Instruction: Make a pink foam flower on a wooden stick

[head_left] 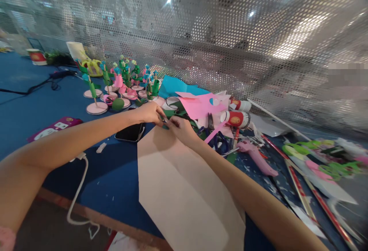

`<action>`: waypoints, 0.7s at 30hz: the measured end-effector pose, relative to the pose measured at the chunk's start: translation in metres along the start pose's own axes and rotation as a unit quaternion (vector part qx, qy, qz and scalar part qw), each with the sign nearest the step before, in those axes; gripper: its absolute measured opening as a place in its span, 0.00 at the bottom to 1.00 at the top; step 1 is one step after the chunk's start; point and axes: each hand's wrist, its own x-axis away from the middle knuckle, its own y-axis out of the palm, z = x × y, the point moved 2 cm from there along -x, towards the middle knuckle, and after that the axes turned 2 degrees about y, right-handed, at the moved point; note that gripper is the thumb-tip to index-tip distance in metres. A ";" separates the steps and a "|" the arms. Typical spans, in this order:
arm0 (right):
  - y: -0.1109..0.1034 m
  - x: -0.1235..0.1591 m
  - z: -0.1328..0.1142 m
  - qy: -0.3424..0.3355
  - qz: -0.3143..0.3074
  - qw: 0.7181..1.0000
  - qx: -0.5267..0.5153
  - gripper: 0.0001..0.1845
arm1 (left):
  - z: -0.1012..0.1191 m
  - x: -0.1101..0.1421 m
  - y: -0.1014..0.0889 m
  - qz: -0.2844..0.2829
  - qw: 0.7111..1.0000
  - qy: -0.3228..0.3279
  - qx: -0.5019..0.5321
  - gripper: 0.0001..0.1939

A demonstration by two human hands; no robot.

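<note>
My left hand (151,112) and my right hand (181,129) meet at the far end of a large pale pink sheet of card (184,189) that lies on the blue table (43,105). Both hands pinch a small dark green piece (165,121) between their fingertips. The piece is too small to make out in detail. My forearms reach in from the lower left and lower right.
Behind the hands stand several paper flowers on round pink bases (97,107). A black phone (130,132) lies by my left wrist. Pink and blue paper (201,105), red-labelled rolls (237,119), scissors (220,143), a pink glue gun (257,159) and green scraps lie right. A white cable (75,197) hangs off the near edge.
</note>
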 end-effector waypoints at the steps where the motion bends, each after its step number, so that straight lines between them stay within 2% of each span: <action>1: 0.000 0.000 0.000 0.000 -0.004 1.000 0.002 0.19 | 0.000 0.000 0.000 0.003 1.000 -0.006 0.005 0.16; 7: 0.001 0.002 0.001 -0.001 -0.010 1.000 0.011 0.17 | -0.001 0.000 0.001 -0.006 0.998 -0.028 0.055 0.13; 10: 0.001 0.002 -0.001 0.005 -0.003 1.000 -0.007 0.19 | -0.002 -0.001 0.001 -0.011 0.997 -0.028 0.075 0.13; 16: 0.000 0.002 -0.003 0.022 -0.001 0.998 -0.065 0.24 | -0.007 -0.003 0.000 -0.029 0.994 -0.025 0.099 0.15; 21: -0.003 0.001 -0.004 0.032 0.011 0.997 -0.070 0.24 | -0.009 -0.006 -0.001 -0.027 0.995 -0.015 0.093 0.18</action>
